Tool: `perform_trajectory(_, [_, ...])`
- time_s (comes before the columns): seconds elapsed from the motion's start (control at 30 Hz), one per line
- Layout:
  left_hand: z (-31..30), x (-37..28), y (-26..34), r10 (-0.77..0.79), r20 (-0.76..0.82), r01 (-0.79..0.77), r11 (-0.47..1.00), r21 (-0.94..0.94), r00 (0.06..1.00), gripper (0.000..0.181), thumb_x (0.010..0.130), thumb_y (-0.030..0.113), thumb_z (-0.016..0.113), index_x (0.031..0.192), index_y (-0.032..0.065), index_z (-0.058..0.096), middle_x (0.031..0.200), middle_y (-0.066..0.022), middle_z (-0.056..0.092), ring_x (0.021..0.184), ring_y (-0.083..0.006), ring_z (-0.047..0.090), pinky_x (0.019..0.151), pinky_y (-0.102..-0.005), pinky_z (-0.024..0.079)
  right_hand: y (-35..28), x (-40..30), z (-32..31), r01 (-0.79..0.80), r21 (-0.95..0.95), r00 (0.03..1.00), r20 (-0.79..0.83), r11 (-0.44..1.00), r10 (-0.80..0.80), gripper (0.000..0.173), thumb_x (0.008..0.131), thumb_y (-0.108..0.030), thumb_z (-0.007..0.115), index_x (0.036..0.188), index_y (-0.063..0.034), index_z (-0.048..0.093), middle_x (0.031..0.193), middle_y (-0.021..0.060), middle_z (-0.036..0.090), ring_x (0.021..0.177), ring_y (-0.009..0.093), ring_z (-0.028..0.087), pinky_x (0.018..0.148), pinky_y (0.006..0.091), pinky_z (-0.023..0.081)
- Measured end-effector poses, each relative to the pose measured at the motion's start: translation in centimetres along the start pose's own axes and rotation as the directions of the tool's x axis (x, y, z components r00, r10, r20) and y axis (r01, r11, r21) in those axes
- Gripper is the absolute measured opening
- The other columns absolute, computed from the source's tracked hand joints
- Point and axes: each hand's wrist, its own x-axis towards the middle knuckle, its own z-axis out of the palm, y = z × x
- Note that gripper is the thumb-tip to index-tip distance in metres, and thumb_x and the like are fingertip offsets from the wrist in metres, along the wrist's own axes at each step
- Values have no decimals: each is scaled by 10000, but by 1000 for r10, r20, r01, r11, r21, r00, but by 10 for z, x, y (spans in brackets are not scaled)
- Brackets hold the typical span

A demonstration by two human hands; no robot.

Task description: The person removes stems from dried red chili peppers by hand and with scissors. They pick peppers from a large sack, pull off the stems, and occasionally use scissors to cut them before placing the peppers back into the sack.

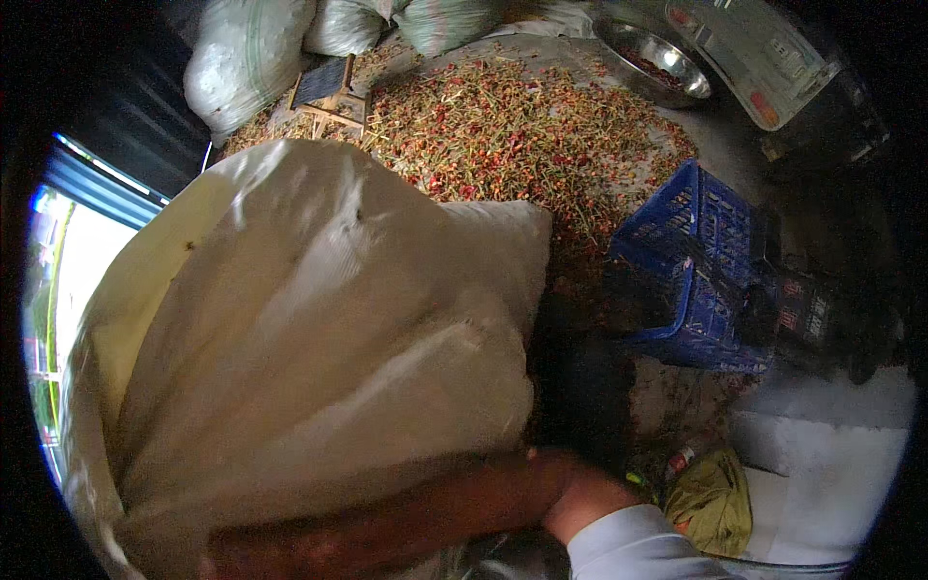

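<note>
A large beige woven plastic sack [348,304] fills the left and middle of the view, its surface creased and bulging. On its left side, a paler yellowish fold [152,297] catches the light from outside. My bare right arm reaches from a white sleeve at the bottom and bends across the sack's lower part. At its far end, my right hand [275,554] is dark and blurred against the lower sack; its fingers and grip cannot be made out. My left hand is out of view.
Dried red and green plant pieces [500,130] cover the floor beyond the sack. A small folding stool [326,87] stands near full woven sacks [246,58]. A blue plastic basket [696,268], a metal bowl [652,61], an olive cloth bag [714,500] and a white box [819,442] are to the right.
</note>
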Motion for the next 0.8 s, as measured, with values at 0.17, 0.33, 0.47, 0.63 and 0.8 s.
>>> perform_trajectory(0.17, [-28,50,-3,-20,-314,-1,998,-67,949,451,782,-50,701,1209,-8,564,952,-84,692,850,-164,626,765,-336,522,-47,-35,-93,-410,-487,834,-543,771,100,217,863,-178,688,826,-11,555,689,187,536,621,358,509,577,407,429])
perform_trajectory(0.33, [40,99,21,94,-279,-163,958,-237,956,600,751,-35,734,1312,44,538,1004,-116,678,854,-226,644,782,-337,533,-83,-100,-162,-869,-474,473,-880,139,-42,213,861,-159,693,829,0,555,714,224,578,639,418,559,572,438,442])
perform_trajectory(0.47, [121,105,55,346,1,-346,936,61,938,683,780,102,747,1407,139,476,1064,-176,646,855,-344,677,705,-426,566,-64,-155,-203,-888,-305,344,-937,-344,-58,259,855,-178,706,1031,-25,595,910,236,649,819,430,640,690,508,502])
perform_trajectory(0.63, [139,111,26,289,73,-297,943,148,955,511,850,128,633,1342,226,533,1055,-118,635,770,-350,679,591,-447,554,-49,-113,-168,-766,-479,585,-796,-429,-155,555,891,-148,650,1398,-49,448,1269,190,585,1130,387,578,993,442,473])
perform_trajectory(0.8, [106,156,-91,88,87,-121,840,529,992,471,898,166,545,1364,202,490,1090,-132,645,871,-377,682,678,-506,549,17,-49,-86,-520,-786,839,-395,335,374,560,762,-331,768,1235,-89,591,1263,150,581,1164,321,549,987,471,424])
